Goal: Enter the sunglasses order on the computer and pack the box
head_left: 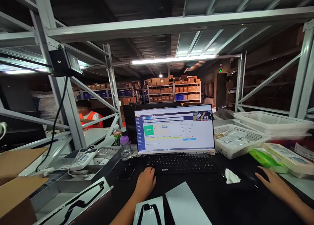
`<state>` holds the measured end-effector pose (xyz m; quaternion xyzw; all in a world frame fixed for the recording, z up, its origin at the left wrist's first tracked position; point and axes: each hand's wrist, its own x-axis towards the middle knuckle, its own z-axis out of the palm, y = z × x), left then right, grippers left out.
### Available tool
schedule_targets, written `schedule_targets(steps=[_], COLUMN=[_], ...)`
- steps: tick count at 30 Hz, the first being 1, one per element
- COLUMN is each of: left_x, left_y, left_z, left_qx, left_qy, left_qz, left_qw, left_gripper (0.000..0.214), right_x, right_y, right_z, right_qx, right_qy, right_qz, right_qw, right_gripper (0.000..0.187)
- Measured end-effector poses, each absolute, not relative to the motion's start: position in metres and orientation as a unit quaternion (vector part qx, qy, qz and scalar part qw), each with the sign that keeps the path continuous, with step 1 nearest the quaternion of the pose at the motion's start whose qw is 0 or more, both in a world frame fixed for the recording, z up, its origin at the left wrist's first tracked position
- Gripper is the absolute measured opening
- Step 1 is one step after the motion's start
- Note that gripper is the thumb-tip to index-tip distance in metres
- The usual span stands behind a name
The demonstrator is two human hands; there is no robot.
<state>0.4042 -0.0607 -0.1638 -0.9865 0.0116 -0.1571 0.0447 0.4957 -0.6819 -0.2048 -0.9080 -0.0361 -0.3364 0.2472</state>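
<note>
Two pale boxes [187,205] lie nearest, on the black table [220,202]. Beyond them, the left hand [146,182], its grip loosely bent and holding nothing visible, has fingertips at the left front edge of the keyboard [176,163]. The right hand [271,181], grip spread and seemingly bare, lies near a green packet [267,159]. Behind the keyboard stands a lit monitor [169,141]; stocked shelves [160,90] are farthest.

The keyboard [181,162] is coloured in black and lettered in white. On the white screen [171,144], a green square [148,130] and a yellow stripe [163,138] are shown. The small white box [158,215] is printed with a black shape. The bottle lid [124,140] is coloured in purple; the front white basket [230,152] is patterned with holes.
</note>
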Motion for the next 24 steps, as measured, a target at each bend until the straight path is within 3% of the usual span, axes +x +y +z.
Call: schedule_targets(steps=[7,12,24], left_x=[0.406,0.406,0.404], left_y=[-0.059,-0.059,-0.06], left_z=[-0.166,-0.166,-0.166], left_qx=[-0.987,-0.987,-0.986], left_qy=[0.013,0.013,0.016], left_qz=[-0.155,-0.153,-0.157], left_qw=[0.037,0.039,0.047], left_gripper=[0.027,0.029,0.026], right_x=[0.536,0.54,0.545], right_y=[-0.682,-0.672,-0.682], right_z=[-0.25,-0.258,-0.273], right_qx=[-0.912,-0.91,-0.917], right_qy=[-0.102,-0.163,-0.201], right_qz=[-0.26,-0.246,-0.24], right_qw=[0.299,0.292,0.246], right_gripper=[0.054,0.039,0.049])
